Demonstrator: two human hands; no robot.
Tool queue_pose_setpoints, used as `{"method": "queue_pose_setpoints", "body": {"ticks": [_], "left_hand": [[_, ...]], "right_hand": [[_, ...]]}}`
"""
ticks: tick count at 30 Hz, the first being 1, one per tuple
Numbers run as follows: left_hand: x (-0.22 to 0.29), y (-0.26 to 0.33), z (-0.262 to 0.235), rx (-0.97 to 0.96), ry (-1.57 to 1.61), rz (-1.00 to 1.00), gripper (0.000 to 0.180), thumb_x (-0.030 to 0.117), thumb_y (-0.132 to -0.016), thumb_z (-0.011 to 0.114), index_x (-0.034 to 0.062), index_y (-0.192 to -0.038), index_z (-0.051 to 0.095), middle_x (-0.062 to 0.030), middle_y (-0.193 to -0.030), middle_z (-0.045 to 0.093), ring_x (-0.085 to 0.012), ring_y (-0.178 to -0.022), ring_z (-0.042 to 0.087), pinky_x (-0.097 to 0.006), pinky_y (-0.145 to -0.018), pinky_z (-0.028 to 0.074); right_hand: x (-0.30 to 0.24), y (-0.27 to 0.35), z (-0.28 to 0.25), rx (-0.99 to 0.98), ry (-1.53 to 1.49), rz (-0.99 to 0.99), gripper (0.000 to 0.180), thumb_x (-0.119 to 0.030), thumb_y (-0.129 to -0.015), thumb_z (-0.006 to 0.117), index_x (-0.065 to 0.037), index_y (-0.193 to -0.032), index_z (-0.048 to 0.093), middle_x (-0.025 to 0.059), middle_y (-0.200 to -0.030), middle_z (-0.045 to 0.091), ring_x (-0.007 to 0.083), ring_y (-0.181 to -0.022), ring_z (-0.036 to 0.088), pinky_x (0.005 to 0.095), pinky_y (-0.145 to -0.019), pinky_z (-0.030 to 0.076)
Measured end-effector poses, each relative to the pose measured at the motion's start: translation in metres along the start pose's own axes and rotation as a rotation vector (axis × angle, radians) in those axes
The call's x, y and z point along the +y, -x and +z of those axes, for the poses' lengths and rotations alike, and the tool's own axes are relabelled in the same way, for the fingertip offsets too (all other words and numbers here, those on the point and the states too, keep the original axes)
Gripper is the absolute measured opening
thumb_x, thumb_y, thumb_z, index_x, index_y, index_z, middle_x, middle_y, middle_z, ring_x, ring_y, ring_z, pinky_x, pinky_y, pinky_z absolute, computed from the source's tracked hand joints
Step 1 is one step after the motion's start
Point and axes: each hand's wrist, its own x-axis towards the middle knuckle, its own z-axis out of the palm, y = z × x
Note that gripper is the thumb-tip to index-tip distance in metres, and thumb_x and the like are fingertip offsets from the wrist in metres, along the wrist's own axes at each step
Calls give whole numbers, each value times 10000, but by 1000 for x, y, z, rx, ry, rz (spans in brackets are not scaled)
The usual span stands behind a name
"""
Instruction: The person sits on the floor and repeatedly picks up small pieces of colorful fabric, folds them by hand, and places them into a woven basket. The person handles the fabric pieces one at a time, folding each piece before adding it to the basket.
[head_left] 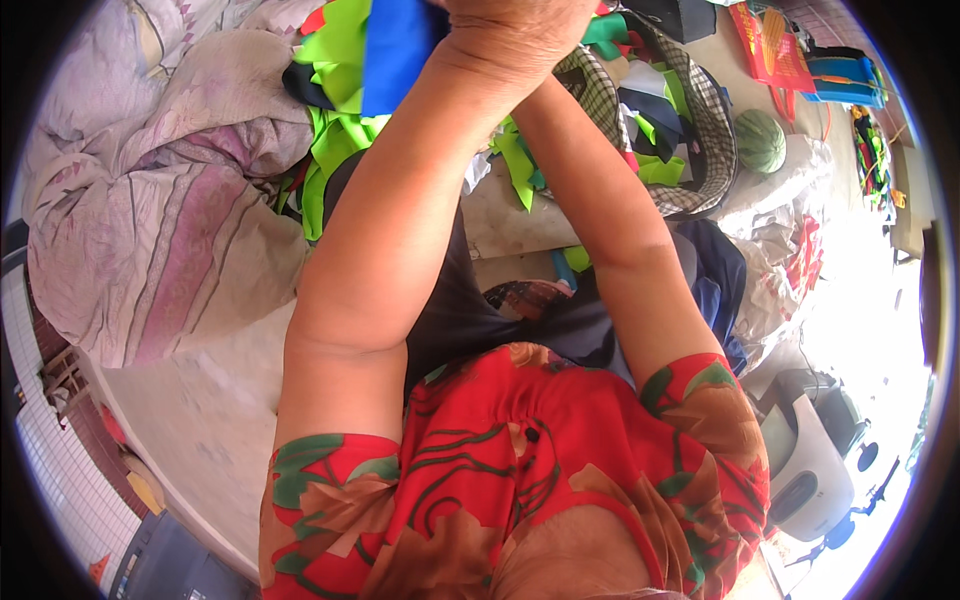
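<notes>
Rumpled pale fabric point(110, 240) at left, left hand point(520, 28) beside blue cloth point(395, 55), openness hidden.

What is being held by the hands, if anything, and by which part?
It cannot be told: the left hand runs past the top edge, fingers unseen, blue cloth beside its wrist; the right hand is hidden.

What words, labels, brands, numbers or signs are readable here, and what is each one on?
None that I can quote with confidence.
Red bag, upper right: orange markings, too small and blurred to read.
Crumpled white plastic bag, right: red patches, too creased and glare-washed to tell whether they are lettering.
White plastic housing, lower right: a tiny mark, too small to make out.
</notes>
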Motion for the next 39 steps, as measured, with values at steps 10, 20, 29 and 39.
{"method": "queue_pose_setpoints", "body": {"ticks": [10,20,29,39], "left_hand": [[1,1,1,-57,30,-76,69,-20,-787,528,13,-847,535,-74,-714,559,-180,-595,562,-297,-541,451],[22,2,10,-209,74,-271,121,-74,-777,513,5,-859,557,-52,-665,562,-116,-582,548,-252,-530,445],[29,6,15,-318,43,-438,104,-52,-792,517,16,-860,555,-26,-659,551,-91,-579,515,-238,-526,422],[30,9,19,-466,-10,-577,44,28,-806,558,4,-843,569,-26,-684,581,-106,-637,546,-251,-594,437]], "right_hand": [[42,66,-117,-569,2035,20,395,-96,-760,579,-235,-1128,620,97,-1271,453,297,-1234,385,446,-951,414],[64,127,-187,-754,1979,276,233,-174,-812,562,-199,-1028,648,78,-943,621,231,-1037,544,498,-897,385],[-64,128,-141,30,109,109,180,-104,-915,531,-29,-1077,554,55,-998,625,143,-910,589,293,-828,469],[-89,133,-164,130,-157,10,304,-207,-921,537,-16,-1157,520,74,-972,630,165,-847,615,313,-780,507]]}}
